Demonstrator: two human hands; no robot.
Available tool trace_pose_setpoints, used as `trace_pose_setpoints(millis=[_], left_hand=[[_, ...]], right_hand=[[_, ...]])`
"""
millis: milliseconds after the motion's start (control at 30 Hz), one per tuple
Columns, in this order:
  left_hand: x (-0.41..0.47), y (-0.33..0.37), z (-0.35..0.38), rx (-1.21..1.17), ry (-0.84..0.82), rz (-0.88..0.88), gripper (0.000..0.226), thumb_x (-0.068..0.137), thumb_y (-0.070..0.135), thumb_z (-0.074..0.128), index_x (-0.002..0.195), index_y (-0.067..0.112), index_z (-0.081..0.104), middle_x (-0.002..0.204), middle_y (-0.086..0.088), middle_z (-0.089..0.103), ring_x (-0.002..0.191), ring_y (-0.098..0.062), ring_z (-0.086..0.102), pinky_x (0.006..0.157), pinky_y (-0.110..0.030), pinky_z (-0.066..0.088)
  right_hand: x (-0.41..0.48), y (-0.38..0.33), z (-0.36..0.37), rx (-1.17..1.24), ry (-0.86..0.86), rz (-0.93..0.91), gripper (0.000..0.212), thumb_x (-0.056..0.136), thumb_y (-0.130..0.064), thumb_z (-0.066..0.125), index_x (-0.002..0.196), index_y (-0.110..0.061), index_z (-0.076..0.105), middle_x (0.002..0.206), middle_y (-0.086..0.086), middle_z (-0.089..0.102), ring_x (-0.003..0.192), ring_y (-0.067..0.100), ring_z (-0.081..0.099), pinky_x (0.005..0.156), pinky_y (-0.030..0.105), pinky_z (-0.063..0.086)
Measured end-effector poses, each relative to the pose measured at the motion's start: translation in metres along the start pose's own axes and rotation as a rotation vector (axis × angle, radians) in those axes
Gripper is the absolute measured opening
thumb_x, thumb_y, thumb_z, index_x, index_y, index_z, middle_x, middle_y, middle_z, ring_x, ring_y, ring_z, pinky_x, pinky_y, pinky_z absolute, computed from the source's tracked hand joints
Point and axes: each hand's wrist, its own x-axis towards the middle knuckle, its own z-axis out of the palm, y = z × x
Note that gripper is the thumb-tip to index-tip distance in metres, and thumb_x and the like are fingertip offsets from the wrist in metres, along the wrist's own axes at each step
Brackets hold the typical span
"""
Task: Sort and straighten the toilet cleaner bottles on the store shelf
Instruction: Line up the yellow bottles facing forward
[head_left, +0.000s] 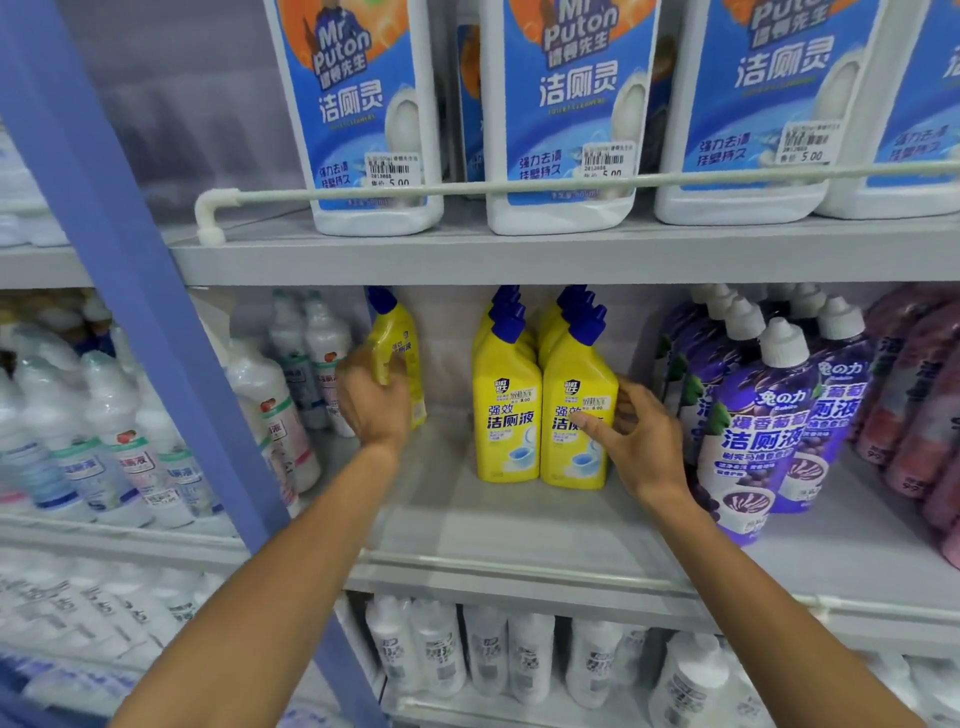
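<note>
Yellow toilet cleaner bottles with blue caps stand on the middle shelf (519, 525). Two rows of them (506, 410) sit side by side at the centre, labels facing out. A single yellow bottle (402, 338) stands apart to the left, turned sideways and slightly tilted; my left hand (371, 400) grips its body from the front. My right hand (636, 431) holds the front bottle of the right row (574, 447), thumb across its label and fingers curled behind its right side.
Purple toilet cleaner bottles (763, 431) with white caps crowd the right of the same shelf. White bottles (270, 415) stand left, beside a blue upright post (156, 312). Large blue-labelled white bottles (566, 114) fill the shelf above behind a rail (519, 184). More white bottles (488, 660) stand below.
</note>
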Motion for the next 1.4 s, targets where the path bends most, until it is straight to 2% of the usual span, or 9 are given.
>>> trace_pose_setpoints(millis=[267, 433, 600, 833, 1000, 1100, 1200, 1300, 1400], left_hand=[[0.039, 0.003, 0.009, 0.301, -0.212, -0.127, 0.051, 0.085, 0.020, 0.080, 0.127, 0.005, 0.056, 0.125, -0.018, 0.065, 0.114, -0.036, 0.063, 0.085, -0.034, 0.044], [0.039, 0.002, 0.004, 0.337, -0.237, -0.111, 0.047, 0.081, 0.027, 0.084, 0.115, 0.007, 0.058, 0.115, -0.015, 0.069, 0.105, -0.033, 0.066, 0.076, -0.030, 0.039], [0.021, 0.003, -0.015, 0.365, -0.255, 0.001, 0.042, 0.078, 0.027, 0.086, 0.106, 0.005, 0.063, 0.101, -0.014, 0.071, 0.090, -0.031, 0.065, 0.071, -0.032, 0.044], [-0.019, 0.013, -0.046, 0.126, -0.495, -0.254, 0.059, 0.069, 0.062, 0.081, 0.097, 0.011, 0.071, 0.082, -0.008, 0.074, 0.073, -0.028, 0.073, 0.067, -0.048, 0.064], [0.002, 0.026, -0.061, -0.019, -0.634, -0.291, 0.088, 0.059, 0.078, 0.078, 0.125, 0.021, 0.062, 0.118, -0.002, 0.070, 0.101, -0.021, 0.071, 0.075, -0.039, 0.062], [0.004, 0.033, -0.058, -0.171, -0.712, -0.271, 0.041, 0.079, 0.052, 0.079, 0.114, 0.033, 0.067, 0.116, 0.001, 0.072, 0.111, -0.025, 0.068, 0.100, -0.052, 0.053], [-0.007, 0.040, -0.050, -0.264, -0.716, -0.276, 0.014, 0.094, 0.027, 0.070, 0.108, 0.029, 0.066, 0.100, 0.002, 0.070, 0.097, -0.024, 0.069, 0.086, -0.045, 0.057], [-0.013, 0.043, -0.043, -0.183, -0.570, -0.289, 0.042, 0.080, 0.039, 0.084, 0.109, 0.016, 0.063, 0.090, -0.001, 0.069, 0.075, -0.019, 0.069, 0.071, -0.046, 0.061], [-0.020, 0.043, -0.042, -0.044, -0.490, -0.225, 0.070, 0.055, 0.066, 0.087, 0.100, 0.017, 0.065, 0.085, 0.003, 0.072, 0.079, -0.015, 0.072, 0.068, -0.037, 0.060]], right_hand=[[0.001, 0.009, 0.001, 0.112, -0.027, 0.017, 0.065, 0.069, -0.038, 0.090, 0.128, -0.025, 0.067, 0.114, 0.006, 0.073, 0.100, 0.014, 0.074, 0.088, 0.043, 0.063], [-0.001, 0.008, 0.001, 0.124, -0.020, 0.041, 0.055, 0.072, -0.027, 0.092, 0.121, -0.028, 0.067, 0.111, 0.002, 0.075, 0.099, 0.013, 0.075, 0.088, 0.045, 0.063], [-0.004, 0.004, -0.002, 0.148, -0.038, 0.083, 0.068, 0.066, -0.050, 0.088, 0.123, -0.021, 0.067, 0.110, -0.001, 0.077, 0.101, 0.016, 0.075, 0.088, 0.047, 0.062], [-0.007, -0.008, 0.000, 0.103, -0.023, 0.086, 0.055, 0.074, -0.034, 0.087, 0.122, -0.017, 0.066, 0.110, 0.000, 0.076, 0.098, 0.001, 0.072, 0.084, 0.022, 0.060], [-0.007, -0.010, -0.001, 0.070, -0.019, 0.086, 0.045, 0.079, -0.019, 0.087, 0.118, -0.018, 0.066, 0.106, -0.004, 0.075, 0.093, -0.005, 0.070, 0.079, 0.013, 0.055], [-0.006, -0.009, -0.002, 0.064, -0.023, 0.091, 0.045, 0.078, -0.020, 0.088, 0.117, -0.016, 0.066, 0.105, -0.002, 0.076, 0.094, -0.002, 0.071, 0.081, 0.017, 0.057], [-0.005, -0.006, -0.002, 0.073, -0.027, 0.119, 0.048, 0.078, -0.020, 0.089, 0.119, -0.012, 0.066, 0.106, 0.001, 0.077, 0.098, 0.008, 0.073, 0.086, 0.026, 0.060], [-0.004, -0.007, -0.002, 0.082, -0.028, 0.127, 0.048, 0.078, -0.017, 0.088, 0.120, -0.010, 0.065, 0.107, 0.002, 0.077, 0.096, 0.005, 0.073, 0.086, 0.027, 0.061], [-0.005, -0.007, -0.001, 0.082, -0.024, 0.130, 0.048, 0.079, -0.018, 0.088, 0.120, -0.010, 0.065, 0.108, 0.002, 0.077, 0.098, 0.009, 0.073, 0.086, 0.026, 0.061]])
